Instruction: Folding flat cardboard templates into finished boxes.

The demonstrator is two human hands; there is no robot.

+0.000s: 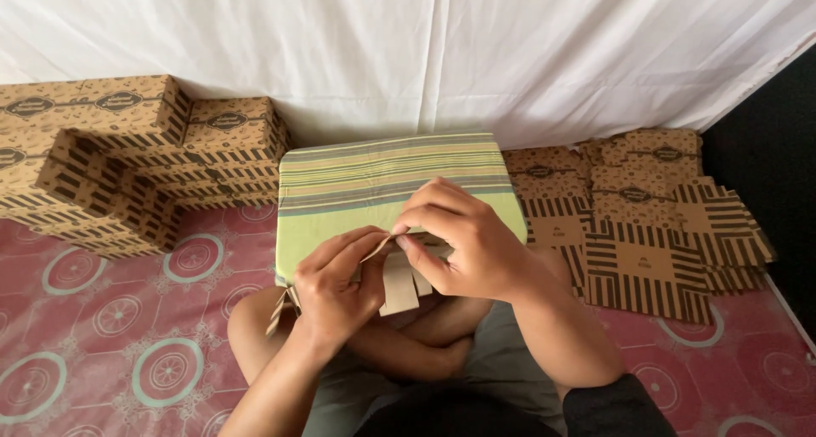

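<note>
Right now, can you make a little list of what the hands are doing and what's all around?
left hand: holds a flat cardboard piece with flaps
right hand: pinches the same piece's top edge
under the hands: a striped green cushion
left side: stacked folded boxes
right side: pile of flat unfolded boxes
floor: red patterned mat
behind: white cloth

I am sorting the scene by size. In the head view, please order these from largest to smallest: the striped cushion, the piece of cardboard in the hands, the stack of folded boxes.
1. Stack of folded boxes
2. Striped cushion
3. Piece of cardboard, mostly hidden by the hands
</note>
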